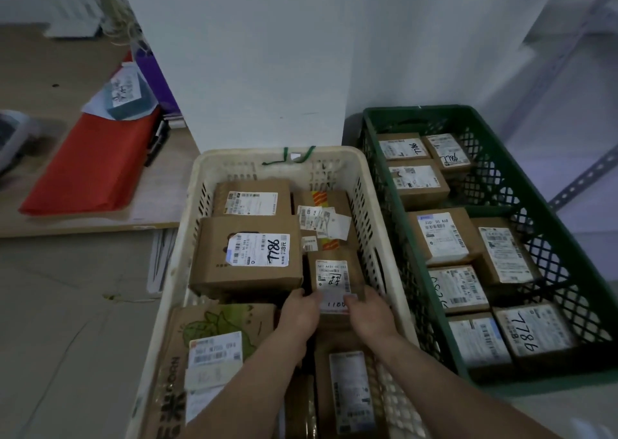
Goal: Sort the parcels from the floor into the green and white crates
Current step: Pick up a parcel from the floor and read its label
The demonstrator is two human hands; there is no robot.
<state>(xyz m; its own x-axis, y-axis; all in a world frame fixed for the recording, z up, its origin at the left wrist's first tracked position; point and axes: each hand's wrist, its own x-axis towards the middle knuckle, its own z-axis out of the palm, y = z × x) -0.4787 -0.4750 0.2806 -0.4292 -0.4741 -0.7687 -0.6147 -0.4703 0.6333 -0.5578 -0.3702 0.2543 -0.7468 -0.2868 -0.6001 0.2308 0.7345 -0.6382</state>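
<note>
Left hand [300, 312] and right hand [368, 314] grip a small rectangular cardboard parcel [331, 276] inside the slotted white plastic crate [234, 158].

The white crate [250, 157] runs off the bottom edge, so its near wall is out of sight. Cut off with it are the near ends of the corn-printed parcel [214, 321] at its near-left corner and of the long parcel [349, 391] between the forearms. The left hand [299, 314] and right hand [369, 318] cover the near end of the small parcel [331, 274]; its label is blurred. The labels' fine print is too small to read. The green crate's [418, 110] near-right corner is cut off.
</note>
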